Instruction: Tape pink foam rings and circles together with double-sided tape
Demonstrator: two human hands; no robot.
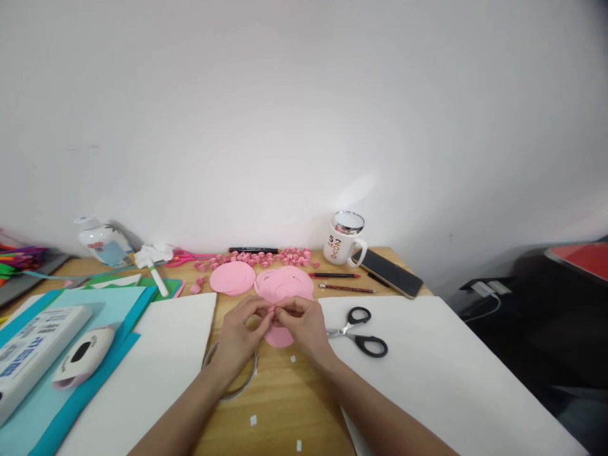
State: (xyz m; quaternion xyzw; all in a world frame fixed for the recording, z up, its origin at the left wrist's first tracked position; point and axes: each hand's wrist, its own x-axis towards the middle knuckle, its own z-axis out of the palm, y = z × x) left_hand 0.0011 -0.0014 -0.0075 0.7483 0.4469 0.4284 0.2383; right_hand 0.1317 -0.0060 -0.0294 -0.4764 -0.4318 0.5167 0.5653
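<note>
My left hand (241, 329) and my right hand (304, 326) meet over the middle of the wooden table, thumbs and fingertips pinched together. A small bit of pink paper shows between them; most of it is hidden by the fingers. Just below the fingertips lies a pink paper circle (279, 337), and beyond them a pile of cut pink paper (285, 283). A ring-shaped roll of tape (237, 394) is partly covered by my left wrist. Scissors with black handles (355, 332) lie to the right of my right hand, their blades partly hidden.
At the back are pink paper circles (232, 277), many rolled pink paper pieces (256, 258), a marker (254, 250), a mug (342, 239), a phone (389, 273), a pen (335, 275) and a pencil (349, 289). White sheets (403, 392) flank my arms; a white box (40, 354) lies left.
</note>
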